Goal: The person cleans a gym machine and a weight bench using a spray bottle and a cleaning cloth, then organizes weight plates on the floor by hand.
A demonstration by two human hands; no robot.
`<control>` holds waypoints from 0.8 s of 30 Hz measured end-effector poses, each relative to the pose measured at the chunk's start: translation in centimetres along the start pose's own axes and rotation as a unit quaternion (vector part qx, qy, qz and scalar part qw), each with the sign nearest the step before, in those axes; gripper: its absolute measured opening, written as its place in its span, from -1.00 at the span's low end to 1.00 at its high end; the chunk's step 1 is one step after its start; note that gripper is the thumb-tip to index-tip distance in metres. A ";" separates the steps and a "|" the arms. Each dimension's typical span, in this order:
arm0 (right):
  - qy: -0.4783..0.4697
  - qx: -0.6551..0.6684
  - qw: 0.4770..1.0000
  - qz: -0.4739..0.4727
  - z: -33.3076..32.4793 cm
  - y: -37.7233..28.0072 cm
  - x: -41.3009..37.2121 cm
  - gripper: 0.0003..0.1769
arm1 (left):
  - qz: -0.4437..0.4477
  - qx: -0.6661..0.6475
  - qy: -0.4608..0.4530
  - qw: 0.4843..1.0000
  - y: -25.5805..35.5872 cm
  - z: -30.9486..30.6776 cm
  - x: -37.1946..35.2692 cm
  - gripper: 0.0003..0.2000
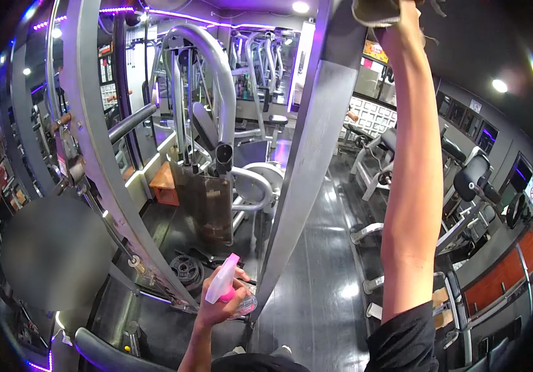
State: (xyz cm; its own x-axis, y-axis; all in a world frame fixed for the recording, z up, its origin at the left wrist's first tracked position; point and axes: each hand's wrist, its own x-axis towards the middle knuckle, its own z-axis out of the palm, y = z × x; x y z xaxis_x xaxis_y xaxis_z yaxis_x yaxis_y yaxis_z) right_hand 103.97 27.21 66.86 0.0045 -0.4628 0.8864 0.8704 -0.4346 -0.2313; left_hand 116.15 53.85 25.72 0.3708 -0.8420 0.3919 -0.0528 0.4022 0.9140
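Low in the middle of the head view, my left hand [220, 297] is wrapped round a spray bottle [222, 282] with a pink and white nozzle and a clear body. My right arm reaches straight up beside a grey metal upright [307, 149]. At the top edge, my right hand [408, 15] is partly cut off by the frame and touches or holds a brownish cloth [375, 12]. How its fingers lie on the cloth is mostly hidden.
A cable machine [207, 204] with a curved grey frame stands behind the upright. A slotted rail [102, 142] rises at left. Weight plates [186, 268] lie on the dark floor [316, 273]. Benches stand at right, and a padded bench [102, 350] is at lower left.
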 end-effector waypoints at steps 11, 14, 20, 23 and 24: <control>-0.005 -0.415 0.907 0.067 -7.4 3.6 -24.2 -0.73 | 0.212 0.122 -0.126 0.961 -1.9 1.5 3.0 -0.65; -0.077 -0.477 0.871 0.092 -11.8 4.6 -35.2 -0.60 | 0.115 0.091 -0.100 0.984 -1.2 2.2 2.8 -0.68; -0.267 -0.679 0.678 -0.091 -9.2 4.7 -39.7 -0.34 | 0.106 0.148 -0.104 0.978 -3.6 0.8 2.1 -0.73; -0.233 -0.763 0.585 -0.145 -6.0 4.7 -31.8 -0.29 | 0.089 0.074 -0.049 0.992 -2.8 0.6 1.8 -0.69; -0.257 -0.776 0.551 -0.166 -4.4 4.0 -27.6 -0.32 | 0.096 0.069 -0.047 0.992 -2.8 0.2 1.7 -0.74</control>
State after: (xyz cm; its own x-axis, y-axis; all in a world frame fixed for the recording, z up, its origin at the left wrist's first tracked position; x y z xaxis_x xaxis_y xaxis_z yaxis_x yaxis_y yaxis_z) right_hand 105.15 34.88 39.69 0.4573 -0.0514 0.8878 -0.6035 -0.7512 0.2673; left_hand 116.74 51.20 23.89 0.2533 -0.7877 0.5616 -0.2429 0.5102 0.8251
